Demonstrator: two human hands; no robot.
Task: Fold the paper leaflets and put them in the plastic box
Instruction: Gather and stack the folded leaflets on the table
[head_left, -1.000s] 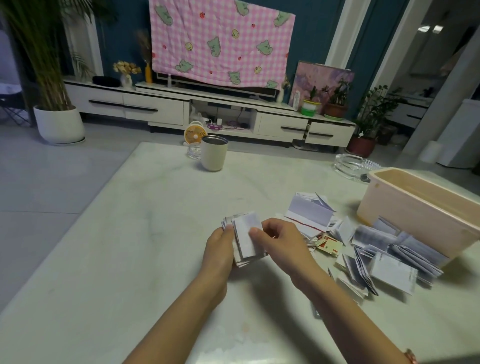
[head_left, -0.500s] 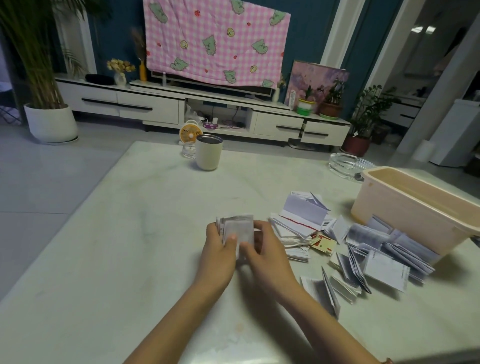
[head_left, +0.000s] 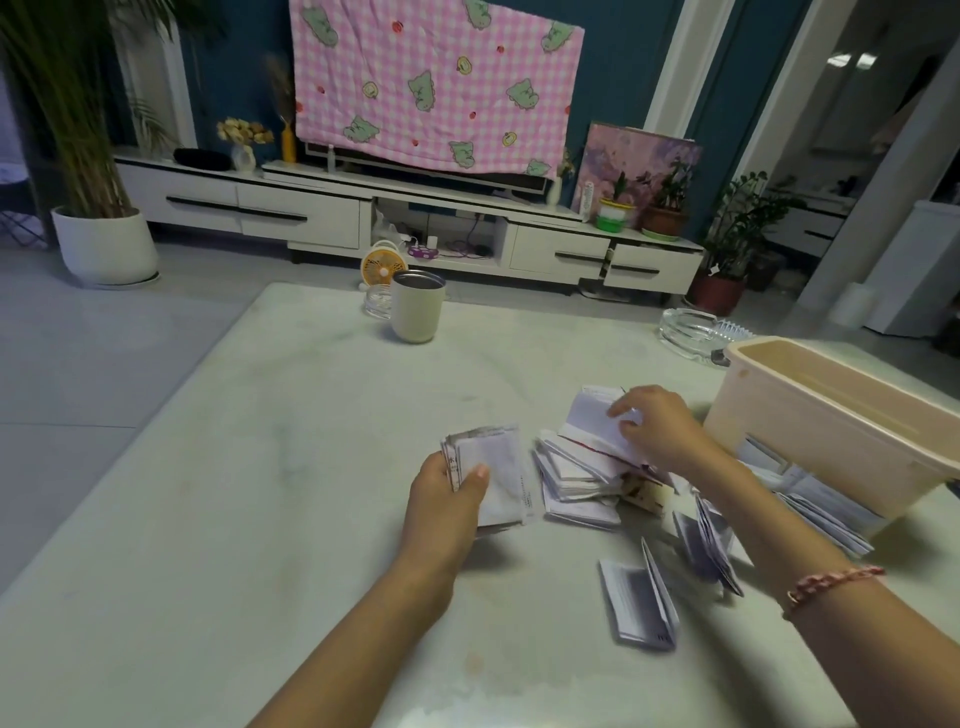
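Note:
My left hand (head_left: 451, 493) grips a stack of folded white leaflets (head_left: 498, 473) just above the marble table, thumb on top. My right hand (head_left: 657, 423) is further right, its fingers curled on the top leaflet (head_left: 589, 415) of a loose pile of leaflets (head_left: 576, 478). More folded leaflets (head_left: 636, 603) lie scattered nearer me and beside the beige plastic box (head_left: 810, 415), which stands at the right edge of the table. The inside of the box is mostly hidden from this angle.
A beige cup (head_left: 417, 306) and a small glass jar (head_left: 377, 300) stand at the table's far middle. A glass ashtray (head_left: 691, 332) sits behind the box. The table's (head_left: 208, 493) left half is bare marble. A TV cabinet and potted plants stand beyond.
My right hand has left the stack and moved right onto the loose pile. My left hand alone now holds the folded stack.

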